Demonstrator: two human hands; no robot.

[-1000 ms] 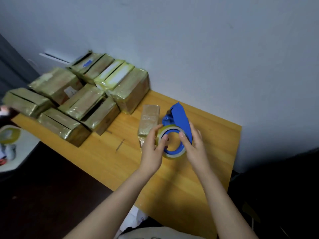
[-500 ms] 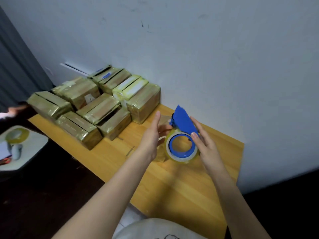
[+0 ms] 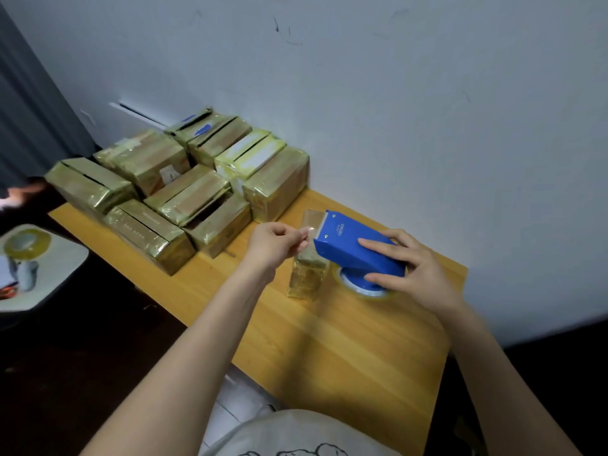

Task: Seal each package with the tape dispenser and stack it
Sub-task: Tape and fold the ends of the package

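Note:
A blue tape dispenser [image 3: 353, 248] with a roll of clear tape lies tilted over the wooden table [image 3: 345, 350]. My right hand [image 3: 414, 268] grips its body from the right. My left hand [image 3: 276, 245] pinches the free end of the tape [image 3: 309, 232] just left of the dispenser's blade. Under both stands a small gold-wrapped package [image 3: 307, 278], partly hidden by the dispenser. A pile of larger tape-wrapped packages [image 3: 184, 195] fills the table's far left end against the wall.
A white wall runs behind the table. At the left, a small white side table [image 3: 56, 274] holds a spare tape roll [image 3: 28, 241] and small items. Dark floor lies below the table's front edge. A grey curtain hangs far left.
The dispenser has turned from upright, with its roll facing me, to lying flat over the small package. My left hand went from beside the roll to pinching the tape end.

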